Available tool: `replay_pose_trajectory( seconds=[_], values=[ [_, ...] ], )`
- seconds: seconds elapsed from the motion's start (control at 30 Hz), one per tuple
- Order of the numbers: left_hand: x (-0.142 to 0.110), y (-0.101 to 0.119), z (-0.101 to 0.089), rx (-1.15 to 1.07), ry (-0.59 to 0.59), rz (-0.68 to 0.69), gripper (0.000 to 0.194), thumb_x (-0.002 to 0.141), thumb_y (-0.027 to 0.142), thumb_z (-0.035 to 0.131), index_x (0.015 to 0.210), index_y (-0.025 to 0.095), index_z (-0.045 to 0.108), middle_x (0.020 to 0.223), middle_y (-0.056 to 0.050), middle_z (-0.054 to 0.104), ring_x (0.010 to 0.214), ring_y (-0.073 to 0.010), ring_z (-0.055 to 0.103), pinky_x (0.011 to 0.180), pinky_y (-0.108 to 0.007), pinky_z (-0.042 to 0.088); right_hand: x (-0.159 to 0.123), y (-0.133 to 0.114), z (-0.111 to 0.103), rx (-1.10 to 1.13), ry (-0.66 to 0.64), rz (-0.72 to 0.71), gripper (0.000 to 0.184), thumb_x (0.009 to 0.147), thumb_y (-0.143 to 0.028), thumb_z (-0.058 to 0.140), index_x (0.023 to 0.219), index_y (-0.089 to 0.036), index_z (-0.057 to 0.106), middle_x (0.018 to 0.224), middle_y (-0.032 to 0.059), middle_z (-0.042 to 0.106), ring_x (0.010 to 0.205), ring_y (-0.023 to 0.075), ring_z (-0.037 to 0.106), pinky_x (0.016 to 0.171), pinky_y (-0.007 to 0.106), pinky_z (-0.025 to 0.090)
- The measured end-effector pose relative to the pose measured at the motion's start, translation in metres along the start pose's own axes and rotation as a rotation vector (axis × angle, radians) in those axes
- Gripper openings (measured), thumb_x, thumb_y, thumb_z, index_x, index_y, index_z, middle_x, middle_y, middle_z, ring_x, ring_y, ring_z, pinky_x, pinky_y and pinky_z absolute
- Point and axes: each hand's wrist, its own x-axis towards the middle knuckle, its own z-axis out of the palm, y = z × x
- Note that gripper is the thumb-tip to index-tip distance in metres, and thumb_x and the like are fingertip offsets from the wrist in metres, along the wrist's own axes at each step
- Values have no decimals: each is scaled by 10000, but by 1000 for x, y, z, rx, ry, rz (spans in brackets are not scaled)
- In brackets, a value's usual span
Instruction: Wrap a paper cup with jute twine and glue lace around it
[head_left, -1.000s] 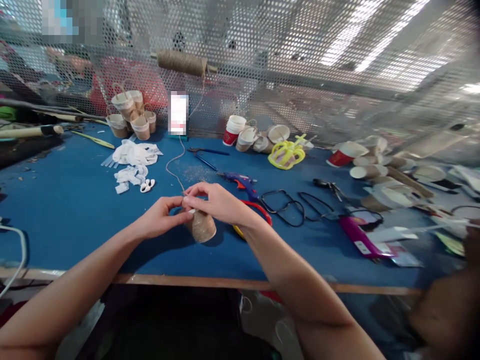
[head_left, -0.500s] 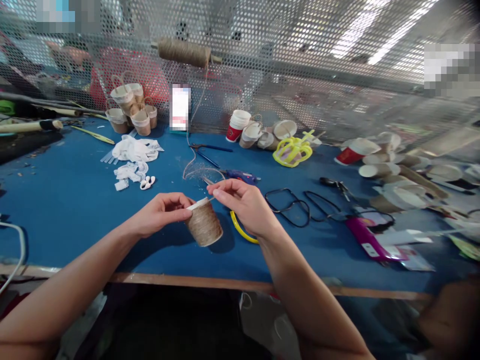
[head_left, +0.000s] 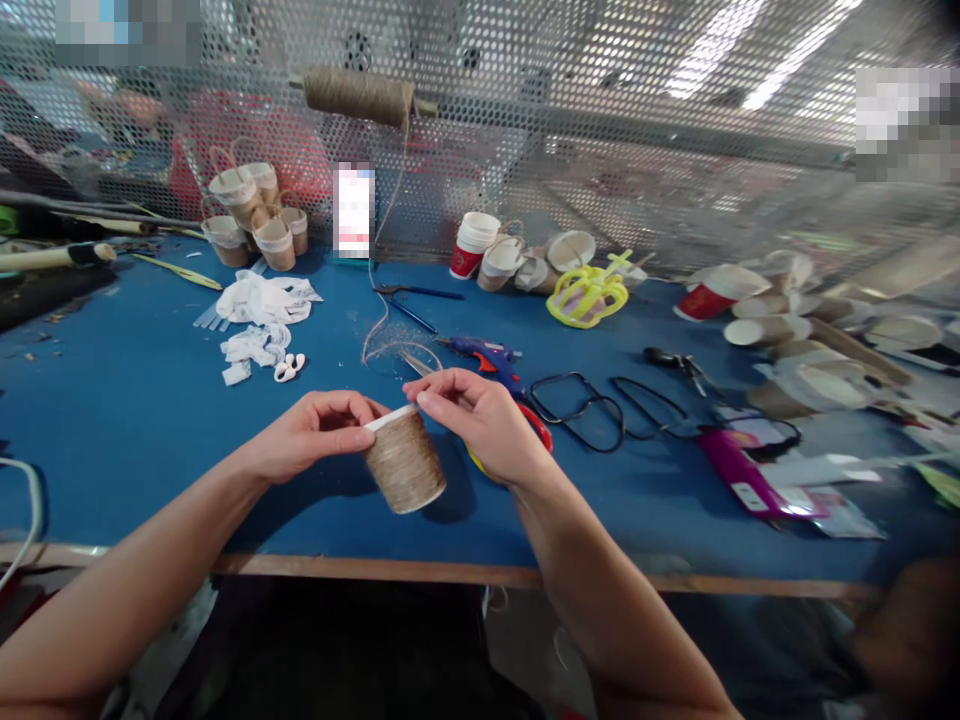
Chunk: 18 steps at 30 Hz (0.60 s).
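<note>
A paper cup wrapped in brown twine (head_left: pixel 409 465) is tilted above the table, its white rim up. My left hand (head_left: pixel 319 435) grips it at the left of the rim, thumb outside and fingers inside. My right hand (head_left: pixel 480 415) is closed in a pinch at the right side of the rim, on the twine, whose end is hidden by the fingers. Loose twine (head_left: pixel 390 215) runs down from a spool (head_left: pixel 358 97) and curves over the table toward that hand. Scissors with a red and yellow handle (head_left: pixel 538 428) lie partly under my right hand.
A blue glue gun (head_left: pixel 484 352), pliers (head_left: pixel 420 293) and a black cord (head_left: pixel 577 410) lie beyond my hands. White lace (head_left: pixel 266 300) and small white scissors (head_left: pixel 289 368) are left. Twine-covered cups (head_left: pixel 274 243) stand at the back; a purple box (head_left: pixel 739 470) lies right.
My right fingertips have come in against the cup's rim, where a short strand showed before. The cup has lowered slightly, and more of the glue gun and red scissor handle shows.
</note>
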Motion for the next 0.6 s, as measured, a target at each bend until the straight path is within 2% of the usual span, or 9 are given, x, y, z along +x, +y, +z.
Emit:
replay_pose_trajectory(
  seconds=[0.37,0.6],
  values=[
    [-1,2,1,-89,-6,-21,164,683,294,727,640,171,626,935,-43,683,849,-163,592,748,-294,434,-3,-2,0,10,-40,24,165,742,-293,623,668,-187,522,887,42,654,856,144,604,805,321,451],
    [-5,2,0,-197,-80,-2,166,663,302,744,645,186,627,855,-32,683,806,-171,596,706,-295,443,-6,-2,2,199,-109,94,180,725,-290,658,676,-186,520,847,31,671,834,138,613,787,307,459]
  ],
)
